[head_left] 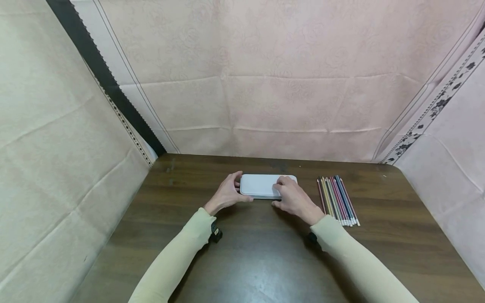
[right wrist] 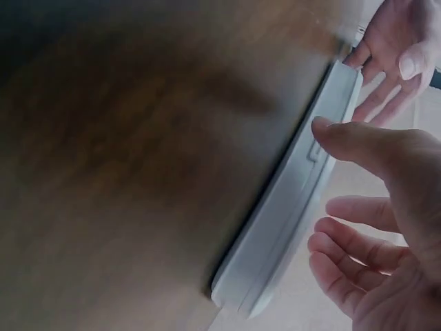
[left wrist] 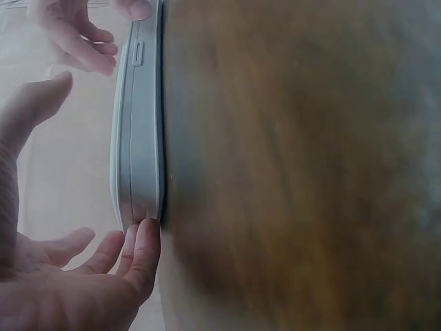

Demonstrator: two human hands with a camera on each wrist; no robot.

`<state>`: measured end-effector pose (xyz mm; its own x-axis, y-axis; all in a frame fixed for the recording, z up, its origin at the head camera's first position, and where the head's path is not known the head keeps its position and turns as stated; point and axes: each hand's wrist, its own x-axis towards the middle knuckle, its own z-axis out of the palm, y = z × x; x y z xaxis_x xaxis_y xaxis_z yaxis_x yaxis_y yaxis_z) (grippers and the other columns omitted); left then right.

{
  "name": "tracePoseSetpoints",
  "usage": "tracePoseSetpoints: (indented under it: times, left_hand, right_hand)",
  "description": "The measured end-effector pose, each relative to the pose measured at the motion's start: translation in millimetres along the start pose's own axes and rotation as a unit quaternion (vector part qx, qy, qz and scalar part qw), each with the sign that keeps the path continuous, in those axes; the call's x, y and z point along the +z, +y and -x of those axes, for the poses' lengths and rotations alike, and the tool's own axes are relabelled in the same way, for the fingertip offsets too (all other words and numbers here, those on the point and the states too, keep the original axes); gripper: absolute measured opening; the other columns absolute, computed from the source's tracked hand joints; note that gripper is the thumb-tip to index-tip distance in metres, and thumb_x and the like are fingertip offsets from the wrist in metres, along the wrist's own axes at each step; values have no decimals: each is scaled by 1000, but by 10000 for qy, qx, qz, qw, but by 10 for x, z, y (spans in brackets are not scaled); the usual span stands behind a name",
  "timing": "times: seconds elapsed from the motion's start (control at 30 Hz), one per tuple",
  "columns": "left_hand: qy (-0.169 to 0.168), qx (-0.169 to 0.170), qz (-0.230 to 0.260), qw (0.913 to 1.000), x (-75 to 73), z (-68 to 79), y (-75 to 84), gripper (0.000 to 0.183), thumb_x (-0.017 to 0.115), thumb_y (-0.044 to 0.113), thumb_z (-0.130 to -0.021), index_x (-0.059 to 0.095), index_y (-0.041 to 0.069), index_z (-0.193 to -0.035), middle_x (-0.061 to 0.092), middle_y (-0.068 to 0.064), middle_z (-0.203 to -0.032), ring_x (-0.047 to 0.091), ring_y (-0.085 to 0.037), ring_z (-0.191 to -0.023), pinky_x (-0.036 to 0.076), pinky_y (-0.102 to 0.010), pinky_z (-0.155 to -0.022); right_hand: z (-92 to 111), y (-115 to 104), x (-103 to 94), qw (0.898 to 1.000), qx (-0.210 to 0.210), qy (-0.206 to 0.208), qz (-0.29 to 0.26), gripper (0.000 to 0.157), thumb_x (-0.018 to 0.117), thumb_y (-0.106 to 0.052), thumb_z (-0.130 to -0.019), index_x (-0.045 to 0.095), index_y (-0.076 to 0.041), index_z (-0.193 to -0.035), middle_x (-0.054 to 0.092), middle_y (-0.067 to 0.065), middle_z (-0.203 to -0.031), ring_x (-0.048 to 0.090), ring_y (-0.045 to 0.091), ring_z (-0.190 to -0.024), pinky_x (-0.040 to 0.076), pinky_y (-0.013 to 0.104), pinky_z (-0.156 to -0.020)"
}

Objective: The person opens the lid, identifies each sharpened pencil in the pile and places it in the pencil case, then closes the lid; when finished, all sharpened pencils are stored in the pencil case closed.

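Observation:
A flat white case (head_left: 258,185) with rounded corners lies closed on the table. Its pale side shows a seam and a small latch (left wrist: 138,54) in the left wrist view. My left hand (head_left: 228,191) is at the case's left end; its fingertips touch that end, and its thumb stands apart from the case. On the right, my right hand (head_left: 294,198) has its thumb against the front side near the latch. Its other fingers are loosely bent above the lid; whether they touch it I cannot tell.
A row of several coloured pencils (head_left: 337,201) lies on the brown wooden table (head_left: 250,261), right of the case and close to my right forearm. Pale cloth (head_left: 265,105) hangs behind the table and at both sides.

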<state>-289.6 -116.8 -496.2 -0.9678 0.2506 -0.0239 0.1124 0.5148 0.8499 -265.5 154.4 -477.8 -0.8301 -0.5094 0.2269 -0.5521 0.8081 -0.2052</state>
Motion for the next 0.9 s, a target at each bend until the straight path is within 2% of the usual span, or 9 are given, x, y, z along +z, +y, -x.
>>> tracePoseSetpoints:
  times: [0.2, 0.43, 0.67, 0.9]
  left_hand:
    - [-58, -89, -6, 9999, 10, -41, -9, 113, 102, 25, -76, 37, 9, -168, 47, -16, -163, 59, -34, -134, 54, -51, -113]
    - [-171, -200, -20, 9997, 4, -98, -5, 111, 100, 15, -78, 36, 9, -168, 46, -17, -164, 58, -36, -137, 54, -51, -114]
    - [-259, -422, -326, 9982, 11, -159, -53, 110, 99, 11, -78, 36, 9, -169, 51, -18, -159, 59, -35, -139, 52, -51, -116]
    - [-248, -406, -640, 9968, 40, -210, -68, 108, 98, 8, -78, 38, 8, -168, 47, -17, -164, 57, -34, -140, 51, -49, -118]
  right_hand:
    - [-42, -33, 27, 9997, -63, -127, 183, 39, 95, -21, -86, 80, -2, -117, 71, 17, -122, 64, 30, -110, 61, 46, -99]
    - [-104, -74, 46, 9987, -261, -15, 448, 26, 92, -14, -88, 82, 0, -109, 73, 16, -114, 67, 28, -103, 63, 45, -95]
    - [-150, -106, 107, 9951, -416, 220, 869, 16, 88, -9, -89, 83, 0, -101, 72, 13, -101, 65, 27, -92, 61, 43, -87]
    - [-175, -134, 141, 9885, -683, 342, 1303, 10, 86, -7, -87, 80, -1, -91, 67, 11, -92, 64, 28, -87, 60, 43, -80]
